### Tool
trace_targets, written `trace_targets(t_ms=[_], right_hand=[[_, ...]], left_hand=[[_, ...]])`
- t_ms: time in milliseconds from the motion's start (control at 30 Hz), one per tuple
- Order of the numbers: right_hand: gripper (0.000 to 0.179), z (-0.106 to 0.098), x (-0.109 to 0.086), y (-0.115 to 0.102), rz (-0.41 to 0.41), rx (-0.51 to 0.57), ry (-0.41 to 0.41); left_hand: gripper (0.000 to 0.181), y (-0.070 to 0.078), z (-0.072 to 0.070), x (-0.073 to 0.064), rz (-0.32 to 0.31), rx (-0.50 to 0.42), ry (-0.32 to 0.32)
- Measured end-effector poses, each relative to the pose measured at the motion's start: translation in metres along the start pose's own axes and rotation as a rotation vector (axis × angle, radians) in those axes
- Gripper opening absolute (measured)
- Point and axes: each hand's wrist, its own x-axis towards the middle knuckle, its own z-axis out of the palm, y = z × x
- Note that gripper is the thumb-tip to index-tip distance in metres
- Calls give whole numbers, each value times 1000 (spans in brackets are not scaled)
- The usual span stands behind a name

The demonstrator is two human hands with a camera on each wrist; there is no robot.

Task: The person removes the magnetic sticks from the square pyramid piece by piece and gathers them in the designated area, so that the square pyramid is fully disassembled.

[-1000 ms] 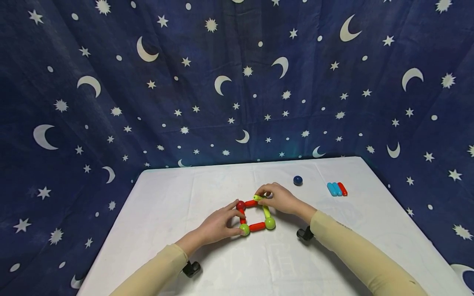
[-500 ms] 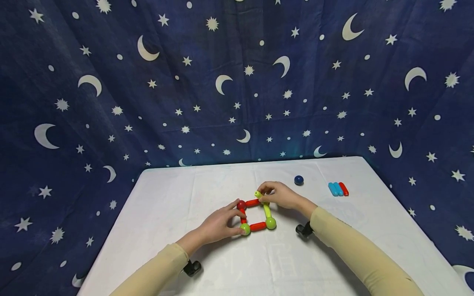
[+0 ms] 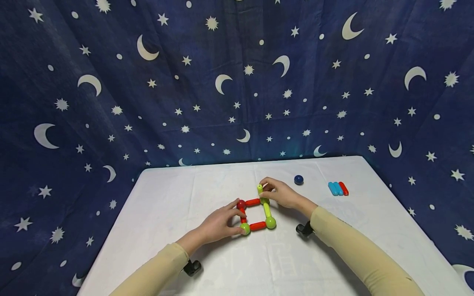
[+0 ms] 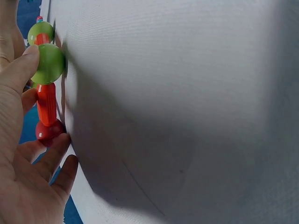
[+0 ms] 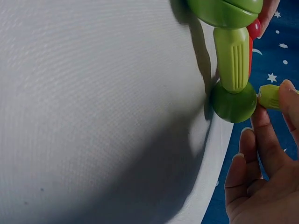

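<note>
A square of magnetic rods and balls lies on the white table. My left hand (image 3: 220,224) holds its left side, thumb on the near-left green ball (image 4: 50,64) and fingers at the dark red ball (image 4: 49,132), with a red rod (image 4: 46,103) between them. At the far-right corner, my right hand (image 3: 280,192) pinches a yellow-green rod (image 3: 260,189) standing upright over a green ball (image 5: 233,105). In the right wrist view this rod's lower end is against or very close to the ball. Another yellow-green rod (image 3: 267,210) runs to the near-right green ball (image 3: 270,223).
A dark blue ball (image 3: 298,179) sits behind and right of my right hand. Farther right, two light blue rods (image 3: 335,189) and a red rod (image 3: 343,188) lie side by side. A dark blue curtain (image 3: 237,82) with moons and stars hangs behind the table (image 3: 177,197).
My right hand has turned the yellow-green rod from slanting leftward to upright over the far-right ball, rising slightly. My left hand stays in place on the square.
</note>
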Motion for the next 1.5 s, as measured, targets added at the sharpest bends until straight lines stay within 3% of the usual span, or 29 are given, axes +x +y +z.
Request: trace_targets(t_ms=[167, 367, 700, 967, 1300, 1500], right_hand=[[30, 1, 1, 0, 8, -5, 9], [31, -2, 2, -3, 22, 2, 87], [38, -28, -11, -8, 13, 15, 211], [40, -70, -42, 5, 3, 3, 281], [56, -130, -94, 28, 130, -97, 396], [61, -157, -120, 53, 188, -83, 454]], left_hand=[[46, 0, 0, 1, 4, -4, -2], [46, 2, -1, 1, 2, -14, -5], [46, 2, -1, 1, -5, -13, -3], [46, 3, -1, 1, 11, -15, 2], [47, 3, -1, -1, 1, -28, 1], [47, 2, 0, -2, -7, -24, -1]])
